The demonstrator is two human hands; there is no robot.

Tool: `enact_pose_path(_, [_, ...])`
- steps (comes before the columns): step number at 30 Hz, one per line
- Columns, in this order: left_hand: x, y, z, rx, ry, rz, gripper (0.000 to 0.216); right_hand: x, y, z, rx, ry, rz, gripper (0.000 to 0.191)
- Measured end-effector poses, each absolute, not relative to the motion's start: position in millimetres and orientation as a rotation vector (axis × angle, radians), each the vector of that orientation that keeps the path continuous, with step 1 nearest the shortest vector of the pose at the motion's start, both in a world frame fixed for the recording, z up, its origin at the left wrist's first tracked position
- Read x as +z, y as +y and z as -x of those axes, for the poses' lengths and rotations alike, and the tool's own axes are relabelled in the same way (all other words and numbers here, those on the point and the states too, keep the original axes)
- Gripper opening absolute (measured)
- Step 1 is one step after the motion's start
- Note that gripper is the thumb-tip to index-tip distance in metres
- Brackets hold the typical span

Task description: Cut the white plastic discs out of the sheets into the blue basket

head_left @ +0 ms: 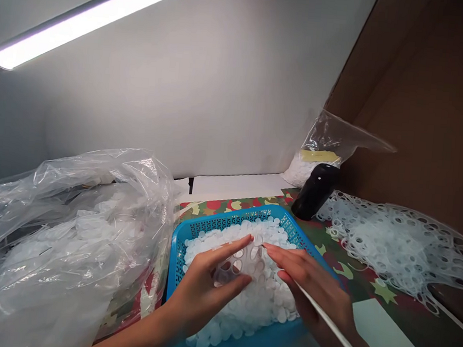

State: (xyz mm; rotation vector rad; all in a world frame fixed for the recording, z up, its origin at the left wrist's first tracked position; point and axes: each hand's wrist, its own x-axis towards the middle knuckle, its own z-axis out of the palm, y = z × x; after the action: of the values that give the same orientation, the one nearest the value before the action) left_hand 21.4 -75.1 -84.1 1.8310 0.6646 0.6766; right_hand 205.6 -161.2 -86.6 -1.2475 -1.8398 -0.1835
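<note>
Over a blue plastic basket [174, 260], my left hand [201, 283] has its thumb and fingers curved around a translucent plastic sheet with round holes [235, 264]. My right hand [316, 287] grips a thin white stick tool [334, 325]. The tool's narrow dark tip is at the sheet's upper right, close to my left fingertips. Whether the tip sits in a hole is too small to tell. Many small white translucent discs [213, 332] fill the basket beneath both hands.
A large clear plastic bag [70, 235] with pale pieces lies left. Right are a heap of hole-punched plastic sheets [390, 239], a black cylindrical container [316, 191] and a white paper [391, 336]. A clear bag of white pieces [308, 166] stands behind. A lamp [95, 21] hangs above.
</note>
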Motion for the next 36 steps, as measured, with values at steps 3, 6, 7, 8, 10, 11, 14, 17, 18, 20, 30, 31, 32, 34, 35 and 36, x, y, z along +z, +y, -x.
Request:
enact_pose_path(3, [-83,-75,-22,0.692,0.677,-1.796,0.052,-91,-157,-201,-0.162,-1.862,1.23,0.039])
enact_pose_path(6, [-84,-75,-22,0.702,0.679,-1.799,0.051,-96,-153,-198,-0.171,-1.929,1.261,0.032])
enact_pose_path(7, [-86,-75,-22,0.698,0.678,-1.81,0.052,-97,-153,-198,-0.173,-1.953,1.276,0.031])
enact_pose_path(8, [-87,-75,-22,0.691,0.677,-1.821,0.052,-97,-153,-199,-0.176,-1.974,1.279,0.031])
enact_pose_path(10, [-88,-75,-21,0.679,0.67,-1.837,0.053,-97,-154,-201,-0.19,-2.0,1.255,0.033])
enact_pose_path(11, [-89,-75,-21,0.673,0.665,-1.837,0.054,-96,-155,-202,-0.201,-1.998,1.229,0.035])
enact_pose_path(14, [-88,-77,-21,0.656,0.652,-1.815,0.054,-92,-159,-205,-0.144,-1.919,1.168,0.033])
enact_pose_path(17, [-86,-79,-21,0.639,0.633,-1.79,0.054,-89,-165,-206,0.093,-1.684,1.169,0.028])
enact_pose_path(18, [-86,-80,-21,0.636,0.625,-1.795,0.055,-88,-166,-207,0.182,-1.559,1.177,0.027])
enact_pose_path(20, [-86,-79,-21,0.628,0.631,-1.811,0.055,-87,-166,-209,0.327,-1.276,1.168,0.025])
enact_pose_path(30, [-89,-67,-18,0.605,0.715,-1.758,0.058,-82,-169,-226,0.158,-1.128,1.498,0.024])
enact_pose_path(31, [-89,-67,-18,0.606,0.711,-1.756,0.058,-84,-170,-224,0.135,-1.205,1.541,0.025])
enact_pose_path(32, [-89,-68,-18,0.607,0.709,-1.758,0.058,-87,-170,-221,0.114,-1.255,1.575,0.025])
enact_pose_path(34, [-89,-69,-18,0.61,0.711,-1.765,0.058,-90,-171,-216,0.1,-1.341,1.595,0.024])
enact_pose_path(35, [-89,-69,-18,0.609,0.712,-1.771,0.059,-90,-171,-213,0.116,-1.399,1.582,0.023])
enact_pose_path(36, [-89,-69,-18,0.607,0.713,-1.775,0.059,-90,-172,-209,0.146,-1.457,1.553,0.023])
